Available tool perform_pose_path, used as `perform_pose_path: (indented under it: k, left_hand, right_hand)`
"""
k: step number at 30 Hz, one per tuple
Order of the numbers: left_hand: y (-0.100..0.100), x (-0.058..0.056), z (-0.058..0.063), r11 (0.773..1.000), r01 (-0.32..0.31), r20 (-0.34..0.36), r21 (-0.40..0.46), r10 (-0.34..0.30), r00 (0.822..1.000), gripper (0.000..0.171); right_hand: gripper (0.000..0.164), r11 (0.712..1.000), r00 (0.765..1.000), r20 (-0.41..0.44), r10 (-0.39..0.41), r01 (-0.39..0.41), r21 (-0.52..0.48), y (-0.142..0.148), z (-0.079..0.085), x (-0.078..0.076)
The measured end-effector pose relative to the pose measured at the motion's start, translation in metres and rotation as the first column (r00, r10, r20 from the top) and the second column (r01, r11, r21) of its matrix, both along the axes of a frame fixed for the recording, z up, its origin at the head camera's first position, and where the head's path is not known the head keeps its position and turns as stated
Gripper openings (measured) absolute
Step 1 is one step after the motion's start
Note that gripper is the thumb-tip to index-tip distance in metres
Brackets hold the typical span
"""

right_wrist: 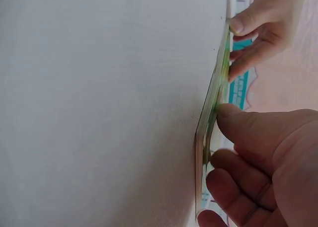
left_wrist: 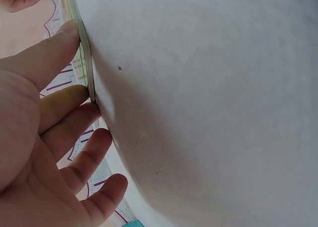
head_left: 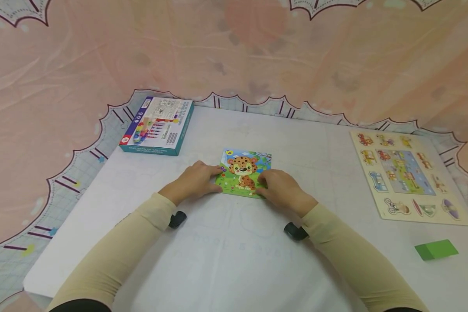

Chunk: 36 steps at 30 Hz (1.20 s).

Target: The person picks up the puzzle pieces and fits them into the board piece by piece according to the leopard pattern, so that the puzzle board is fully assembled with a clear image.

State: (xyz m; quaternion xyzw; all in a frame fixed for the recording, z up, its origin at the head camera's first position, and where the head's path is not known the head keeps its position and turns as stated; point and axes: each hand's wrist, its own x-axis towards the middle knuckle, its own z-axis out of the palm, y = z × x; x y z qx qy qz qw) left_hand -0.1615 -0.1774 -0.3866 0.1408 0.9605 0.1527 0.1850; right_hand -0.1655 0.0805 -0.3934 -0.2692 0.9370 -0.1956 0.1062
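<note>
A small square leopard puzzle board [head_left: 243, 173] lies flat on the white table, its spotted cub on green grass facing up. At its left edge, my left hand [head_left: 193, 182] touches the board with thumb and fingertips spread, fingers fairly straight. My right hand [head_left: 282, 190] curls over the right edge, thumb and index finger gripping near the front right corner. The right wrist view shows the board's layered edge [right_wrist: 212, 105] between both hands. Seen from the left wrist, the thumb [left_wrist: 64, 36] meets that edge, and the lower two fingers rest off it.
A flat colourful box [head_left: 156, 125] lies at the back left of the white table [head_left: 226, 260]. To the right is a larger picture puzzle board [head_left: 409, 173], with a green block [head_left: 437, 250] nearer me. Patterned cloth [head_left: 218, 56] surrounds the table.
</note>
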Motion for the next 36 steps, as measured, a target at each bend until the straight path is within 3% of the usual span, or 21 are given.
perform_pose_path:
  k: [19,36]
  left_hand:
    - [0.001,0.0,0.0,1.0,0.01,0.0,-0.006,-0.01,1.0,0.067]
    - [-0.001,0.002,0.0,1.0,0.0,0.003,0.005,0.0,1.0,0.067]
  right_hand:
    - [0.032,1.0,1.0,0.016,0.02,-0.019,-0.017,0.002,0.001,0.0]
    - [0.029,1.0,0.997,0.071,-0.019,0.018,0.022,0.017,0.004,0.0]
